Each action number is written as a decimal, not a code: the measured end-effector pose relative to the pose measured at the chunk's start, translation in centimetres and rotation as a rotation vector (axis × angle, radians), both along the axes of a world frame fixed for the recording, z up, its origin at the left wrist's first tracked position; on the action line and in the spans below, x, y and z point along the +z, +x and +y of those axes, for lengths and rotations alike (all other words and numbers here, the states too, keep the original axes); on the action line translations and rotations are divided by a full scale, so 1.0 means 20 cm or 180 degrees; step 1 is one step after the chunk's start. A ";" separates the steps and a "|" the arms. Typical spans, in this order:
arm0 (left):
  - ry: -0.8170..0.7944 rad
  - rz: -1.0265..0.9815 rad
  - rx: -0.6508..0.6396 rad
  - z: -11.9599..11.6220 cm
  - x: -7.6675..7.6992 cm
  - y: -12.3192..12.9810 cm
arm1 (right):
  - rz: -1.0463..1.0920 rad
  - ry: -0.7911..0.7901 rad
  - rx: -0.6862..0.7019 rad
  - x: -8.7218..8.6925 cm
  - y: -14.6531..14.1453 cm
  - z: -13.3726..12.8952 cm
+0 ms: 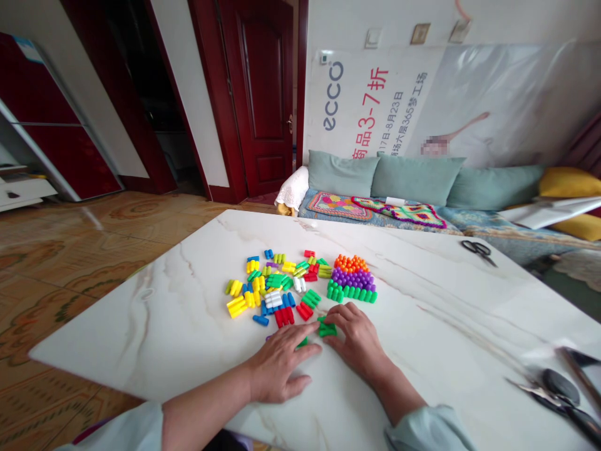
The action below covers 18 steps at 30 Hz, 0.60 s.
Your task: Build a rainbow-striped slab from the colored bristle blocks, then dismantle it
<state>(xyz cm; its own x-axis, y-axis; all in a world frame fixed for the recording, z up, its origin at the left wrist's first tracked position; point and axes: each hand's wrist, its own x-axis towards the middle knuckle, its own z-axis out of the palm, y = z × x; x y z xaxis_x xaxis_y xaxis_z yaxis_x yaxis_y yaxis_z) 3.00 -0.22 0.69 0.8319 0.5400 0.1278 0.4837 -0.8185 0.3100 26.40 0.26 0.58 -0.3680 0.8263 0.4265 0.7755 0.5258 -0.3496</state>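
Observation:
On the white marbled table [188, 313], my right hand [354, 335] has its curled fingers around a small green piece [327, 328]. My left hand [284, 360] lies low over the tabletop with its fingers apart, and another green piece [303, 342] shows partly beside its fingers. Beyond my hands is a loose spread of yellow [237, 306], red [284, 316], blue, white and green pieces. To the right of that spread stands a compact block with orange [351, 263], purple [353, 279] and green [359, 293] rows.
Black scissors [477, 248] lie near the table's far right edge. Keys with a black fob [560, 386] and a dark-edged object [582, 376] are at the near right. A sofa with green cushions [416, 178] stands behind the table, and a red door [258, 94] is farther back.

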 end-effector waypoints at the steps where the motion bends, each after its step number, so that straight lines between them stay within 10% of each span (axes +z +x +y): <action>1: 0.0000 -0.0005 -0.0002 0.00 0.00 0.00 | -0.0038 0.0038 -0.0054 0.00 -0.01 -0.01; 8: -0.0017 0.0003 -0.0017 0.01 0.00 0.00 | 0.0305 0.0335 -0.0532 -0.05 0.05 0.00; 18: -0.0045 -0.0052 -0.0003 0.00 0.00 -0.01 | 0.2650 0.0232 -0.1356 -0.06 0.12 0.04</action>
<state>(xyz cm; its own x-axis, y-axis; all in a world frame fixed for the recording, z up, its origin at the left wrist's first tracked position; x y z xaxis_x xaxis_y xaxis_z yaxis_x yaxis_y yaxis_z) 2.89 -0.15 0.60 0.8303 0.5411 0.1336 0.4778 -0.8144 0.3293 28.87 1.15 -0.64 0.4065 0.7820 0.4725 0.4227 0.2975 -0.8561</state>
